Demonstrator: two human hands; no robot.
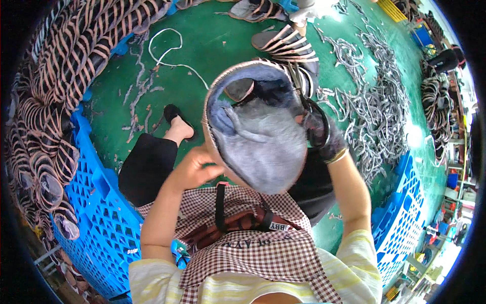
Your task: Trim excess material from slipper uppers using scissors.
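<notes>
One grey fleece-lined piece (271, 154), best kept steady: we pinch its edge in a half-curled left hand (196, 168), gloved right hand (326, 138) curled opposite, hold unclear.

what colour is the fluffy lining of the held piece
Mostly bluish grey lining; head view.

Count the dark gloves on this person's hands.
1. The dark glove is on the right hand, at the right edge of the grey fur-lined piece. The left hand, at the piece's lower left, is bare, though some fingers are hidden.
</notes>
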